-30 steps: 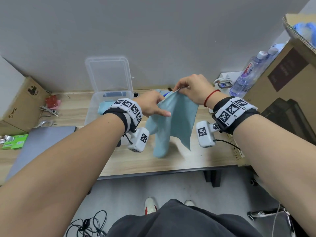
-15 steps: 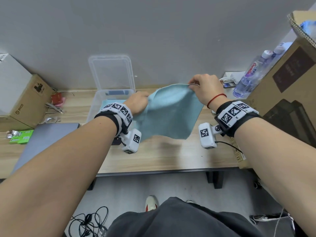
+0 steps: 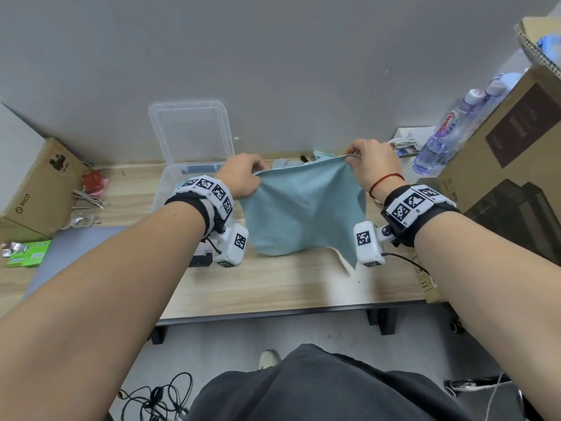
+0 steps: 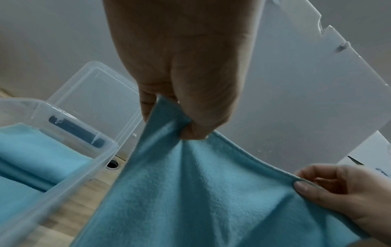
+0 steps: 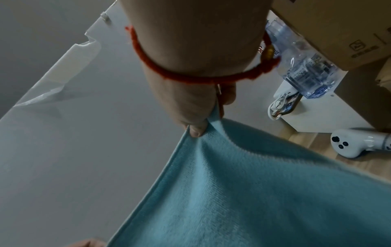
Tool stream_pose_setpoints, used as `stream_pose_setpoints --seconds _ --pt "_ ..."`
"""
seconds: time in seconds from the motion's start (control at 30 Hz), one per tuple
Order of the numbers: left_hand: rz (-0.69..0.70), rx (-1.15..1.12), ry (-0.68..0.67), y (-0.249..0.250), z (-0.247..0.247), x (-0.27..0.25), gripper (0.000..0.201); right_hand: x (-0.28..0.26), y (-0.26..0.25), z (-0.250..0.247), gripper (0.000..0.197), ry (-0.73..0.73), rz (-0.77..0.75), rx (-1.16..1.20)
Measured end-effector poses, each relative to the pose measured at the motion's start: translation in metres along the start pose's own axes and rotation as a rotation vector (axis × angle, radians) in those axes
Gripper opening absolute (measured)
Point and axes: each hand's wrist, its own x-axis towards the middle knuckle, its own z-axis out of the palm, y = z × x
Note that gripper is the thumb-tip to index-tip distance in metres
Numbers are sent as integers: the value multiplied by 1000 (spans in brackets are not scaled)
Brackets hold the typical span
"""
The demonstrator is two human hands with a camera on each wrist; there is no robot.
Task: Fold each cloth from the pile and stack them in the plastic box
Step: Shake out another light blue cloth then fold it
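Note:
A light blue cloth [image 3: 303, 211] hangs spread above the wooden table, its lower edge sagging toward the tabletop. My left hand [image 3: 243, 177] pinches its upper left corner, and my right hand [image 3: 373, 165] pinches the upper right corner. The left wrist view shows the cloth [image 4: 201, 192] bunched under my left thumb, with my right hand [image 4: 347, 188] at the far corner. The right wrist view shows the cloth [image 5: 243, 192] pinched by my right thumb. The clear plastic box [image 3: 164, 189] stands left of the cloth, lid [image 3: 191, 132] raised against the wall, folded blue cloth [image 4: 31, 158] inside. More cloth [image 3: 285, 161] lies behind.
A cardboard box [image 3: 33, 189] and a grey laptop [image 3: 69, 247] sit at the left. Water bottles [image 3: 440, 138] and a big cardboard box [image 3: 510, 159] crowd the right. A white controller [image 5: 359, 145] lies on the table at the right. Cables [image 3: 158, 399] lie on the floor.
The cloth was hanging bunched from my right hand; my left hand slid along the top edge to the other corner and both hands drew apart, spreading the cloth flat.

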Motion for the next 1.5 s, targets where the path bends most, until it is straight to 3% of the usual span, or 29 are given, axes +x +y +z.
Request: stream_pose_setpoints --seconds 0.23,0.33,0.43,0.53,0.63,0.8,1.03,1.23,1.37,1.5 --pt "-42 -84 267 -5 -26 23 15 21 -2 -17 27 161 55 -4" --pt "-51 -160 448 -5 -41 30 21 29 -7 -29 35 313 77 28" --pt "-58 -191 509 -8 -47 37 31 33 -13 -36 39 362 107 179" --pt "-22 -341 454 -14 -39 36 45 29 -13 -31 41 335 118 206" --pt "-8 -377 340 -22 -14 28 48 15 -2 -8 42 217 90 111" --pt "1 -237 18 -43 57 0 39 -32 31 52 25 -158 37 -22" --pt "-4 -73 -350 -71 153 -51 49 -112 73 123 31 -675 -33 -290" --pt "-54 19 -639 -93 218 -98 47 -170 104 176 23 -951 44 -322" --pt "-98 -11 -617 -103 230 -110 50 -181 110 177 9 -915 93 -285" --pt "-129 -69 -385 -99 217 -106 31 -167 110 169 22 -711 153 -188"
